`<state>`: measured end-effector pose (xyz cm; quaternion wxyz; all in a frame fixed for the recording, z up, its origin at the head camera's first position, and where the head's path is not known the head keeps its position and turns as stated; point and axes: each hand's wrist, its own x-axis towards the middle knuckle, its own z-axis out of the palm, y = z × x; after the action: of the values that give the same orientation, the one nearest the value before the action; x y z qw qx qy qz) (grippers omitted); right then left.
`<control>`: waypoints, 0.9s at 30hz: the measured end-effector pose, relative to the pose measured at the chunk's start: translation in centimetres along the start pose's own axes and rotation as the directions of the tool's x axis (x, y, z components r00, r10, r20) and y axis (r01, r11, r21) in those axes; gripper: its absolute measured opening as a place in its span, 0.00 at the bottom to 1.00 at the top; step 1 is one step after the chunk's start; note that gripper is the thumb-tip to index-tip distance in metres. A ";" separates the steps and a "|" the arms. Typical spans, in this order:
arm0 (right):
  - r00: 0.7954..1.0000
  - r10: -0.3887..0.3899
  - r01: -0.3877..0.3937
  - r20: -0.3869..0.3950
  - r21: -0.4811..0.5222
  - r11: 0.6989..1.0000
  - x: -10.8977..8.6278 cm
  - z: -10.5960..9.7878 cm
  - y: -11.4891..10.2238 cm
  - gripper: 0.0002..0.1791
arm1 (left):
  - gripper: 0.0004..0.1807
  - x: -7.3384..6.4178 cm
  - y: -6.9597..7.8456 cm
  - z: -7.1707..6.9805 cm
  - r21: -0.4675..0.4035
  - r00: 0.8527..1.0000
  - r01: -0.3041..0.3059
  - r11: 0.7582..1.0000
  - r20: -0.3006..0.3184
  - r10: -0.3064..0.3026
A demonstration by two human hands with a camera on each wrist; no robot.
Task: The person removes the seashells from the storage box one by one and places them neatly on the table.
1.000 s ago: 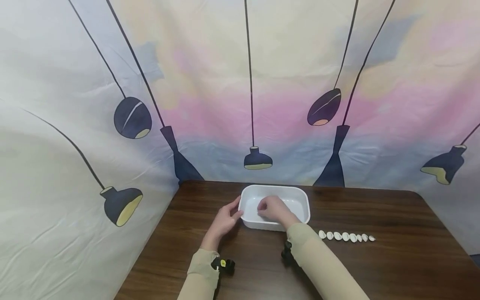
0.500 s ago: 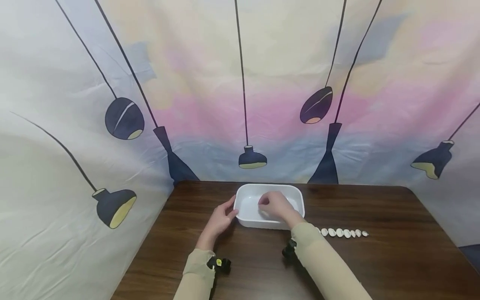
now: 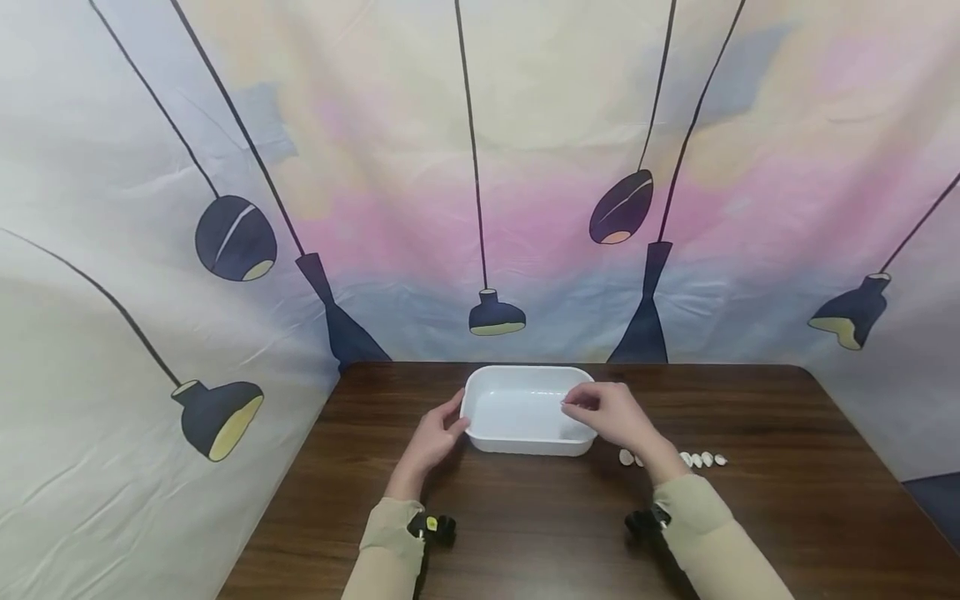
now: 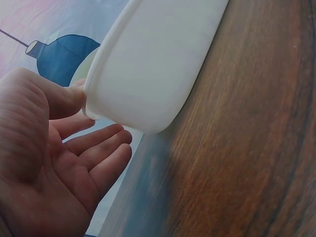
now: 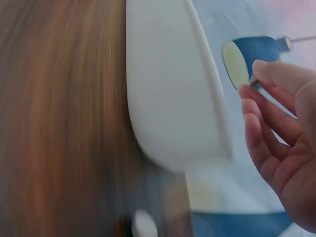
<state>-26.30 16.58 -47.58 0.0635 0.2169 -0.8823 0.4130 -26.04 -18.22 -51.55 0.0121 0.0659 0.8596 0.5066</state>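
A white rectangular dish (image 3: 525, 446) with rounded corners stands near the table's far edge. At its left end my left hand (image 3: 433, 437) holds the rim with the thumb (image 4: 69, 101), the other fingers spread below and beside the wall. Over the dish's right end is my right hand (image 3: 615, 414), above the rim. Its thumb and index fingertip pinch a tiny greyish piece (image 5: 254, 81), which looks like a small shell mostly hidden by the fingertips. To the right lies a row of small white shells (image 3: 697, 459), partly covered by my right wrist.
The dark wooden table (image 3: 525, 533) runs out in front of the dish. Directly behind it hangs a cloth backdrop (image 3: 405, 317) printed with lamps. One pale shell (image 5: 144, 224) lies on the table close to the dish's right end.
My right hand has come up out of the middle of the dish and moved right, over its right rim. My left hand stays at the left end. The head view has shifted slightly.
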 end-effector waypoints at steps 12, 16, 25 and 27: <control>0.989 0.067 -0.076 -0.135 -0.064 0.995 -8.6 -7.9 4.6 0.04 | 0.33 0.1 -0.1 -0.1 0.012 1.000 -0.001 1.000 0.004 0.001; 0.986 0.125 -0.139 -0.111 -0.128 0.982 -11.1 -10.3 6.3 0.06 | 0.33 0.0 0.0 -0.1 0.011 1.000 -0.002 1.000 0.002 0.002; 0.979 0.197 -0.203 -0.051 -0.340 0.918 -14.3 -14.0 10.2 0.05 | 0.33 0.1 0.1 0.0 0.028 1.000 0.010 1.000 0.003 -0.011; 0.976 0.215 -0.212 -0.033 -0.369 0.905 -14.6 -14.4 11.0 0.05 | 0.33 0.1 0.1 0.0 0.035 1.000 0.010 0.999 0.003 -0.010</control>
<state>-18.92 38.52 -50.11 0.0539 0.1049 -0.9629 0.2427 -26.17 -18.17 -51.50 0.0145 0.0627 0.8685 0.4914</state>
